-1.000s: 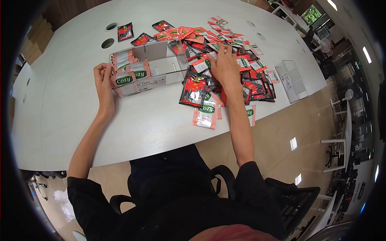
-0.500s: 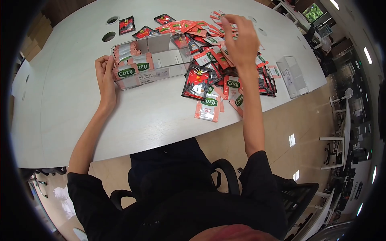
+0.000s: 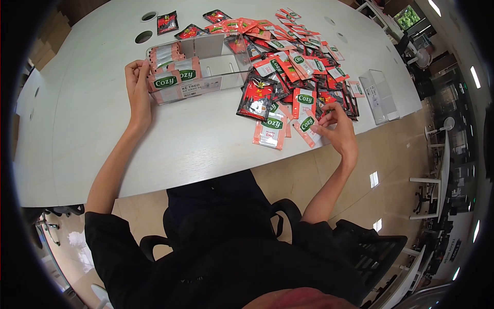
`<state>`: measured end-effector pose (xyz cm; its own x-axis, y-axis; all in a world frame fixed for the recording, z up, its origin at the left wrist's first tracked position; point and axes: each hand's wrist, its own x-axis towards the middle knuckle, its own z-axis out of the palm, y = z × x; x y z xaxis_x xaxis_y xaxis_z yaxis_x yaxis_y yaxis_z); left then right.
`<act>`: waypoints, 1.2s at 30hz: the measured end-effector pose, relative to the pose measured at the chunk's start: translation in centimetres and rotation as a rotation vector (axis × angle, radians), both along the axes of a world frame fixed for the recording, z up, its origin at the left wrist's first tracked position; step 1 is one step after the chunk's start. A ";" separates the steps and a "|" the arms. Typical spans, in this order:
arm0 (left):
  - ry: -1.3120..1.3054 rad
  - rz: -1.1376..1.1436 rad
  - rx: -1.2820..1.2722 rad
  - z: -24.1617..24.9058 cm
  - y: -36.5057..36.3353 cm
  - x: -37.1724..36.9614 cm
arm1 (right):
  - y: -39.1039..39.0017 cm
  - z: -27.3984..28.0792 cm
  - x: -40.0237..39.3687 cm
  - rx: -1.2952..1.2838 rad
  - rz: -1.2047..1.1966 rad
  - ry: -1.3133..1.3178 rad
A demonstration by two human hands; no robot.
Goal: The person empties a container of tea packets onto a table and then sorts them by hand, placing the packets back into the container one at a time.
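Note:
My left hand [image 3: 138,85] grips the left end of a clear plastic box [image 3: 218,82], its fingers behind the end wall. Pink-and-white Cozy tea sachets [image 3: 165,81] stand in rows in the box's left part; the right part shows bare bottom. At the table's front edge, my right hand [image 3: 337,131] has its thumb and curled fingers at a pink Cozy sachet [image 3: 305,135]. Its fingertips partly cover that sachet's right side. Just beyond lies a loose heap of pink Cozy sachets [image 3: 299,63] and red-and-black sachets [image 3: 256,96].
A second clear plastic container [image 3: 380,98] lies right of the heap. Several red-and-black packets [image 3: 167,23] lie at the back, near round holes [image 3: 143,36] in the white table [image 3: 103,113]. A black chair [image 3: 370,247] is beside me.
My right hand has come down from the far side of the heap to a sachet at the near edge, which has shifted slightly. My left hand stays on the box.

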<state>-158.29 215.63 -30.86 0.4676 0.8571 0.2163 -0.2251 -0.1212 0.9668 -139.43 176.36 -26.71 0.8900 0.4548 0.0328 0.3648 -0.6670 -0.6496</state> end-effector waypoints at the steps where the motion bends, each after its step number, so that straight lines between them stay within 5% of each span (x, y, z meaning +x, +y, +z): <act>1: -0.003 0.005 0.000 -0.2 0.3 -0.1 | 0.1 0.2 0.3 0.022 0.006 0.020; 8: 0.019 -0.031 0.032 -1.5 1.4 0.0 | 0.1 0.7 1.7 0.026 -0.081 -0.083; 14: 0.012 -0.045 0.029 -1.2 1.2 -0.1 | -1.6 1.1 3.1 0.336 -0.092 -0.279; 24: 0.007 -0.031 0.000 -0.5 0.6 -0.2 | 12.0 1.9 12.0 0.623 0.169 -0.413; 27: -0.029 -0.010 -0.003 0.0 0.2 0.0 | 15.6 1.1 11.1 0.631 0.077 -0.535; 29: -0.020 0.006 -0.031 0.2 0.3 0.2 | 15.4 0.8 9.7 0.335 0.068 -1.035; 36: 0.009 -0.018 -0.023 -0.5 0.7 0.0 | 13.3 0.1 10.7 0.510 0.092 -0.890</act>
<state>-158.33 216.30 -31.40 0.4848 0.8531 0.1928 -0.2187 -0.0952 0.9711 -128.75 189.64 -26.64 0.4109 0.2671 0.8717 0.8883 -0.3324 -0.3169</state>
